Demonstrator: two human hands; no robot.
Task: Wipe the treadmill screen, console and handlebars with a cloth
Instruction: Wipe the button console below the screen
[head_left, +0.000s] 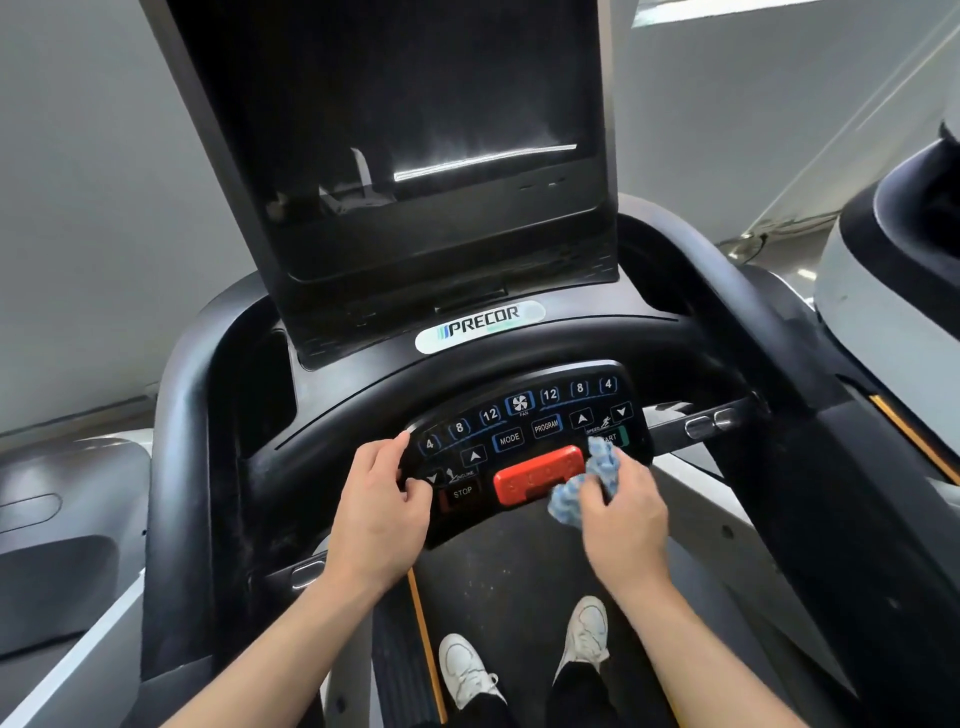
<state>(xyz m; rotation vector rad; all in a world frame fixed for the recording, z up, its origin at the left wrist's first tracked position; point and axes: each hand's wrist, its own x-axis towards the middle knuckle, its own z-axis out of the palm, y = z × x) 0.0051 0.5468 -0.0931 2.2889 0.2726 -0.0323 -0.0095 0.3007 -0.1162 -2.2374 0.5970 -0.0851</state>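
The treadmill's dark screen (415, 130) rises at the top centre. Below it lies the black console keypad (524, 431) with numbered buttons and a red stop bar (535, 473). My right hand (623, 514) is shut on a crumpled blue-and-white cloth (587, 478), pressed against the keypad's right side beside the red bar. My left hand (379, 509) grips the keypad's left edge, thumb on top near the "4" button. The curved black handlebar (176, 467) wraps around both sides of the console.
I stand on the treadmill belt (498, 571), white shoes below. A short sensor grip (711, 421) juts out to the right of the keypad. Another machine (893, 270) stands close on the right, and a grey one (62, 519) on the left.
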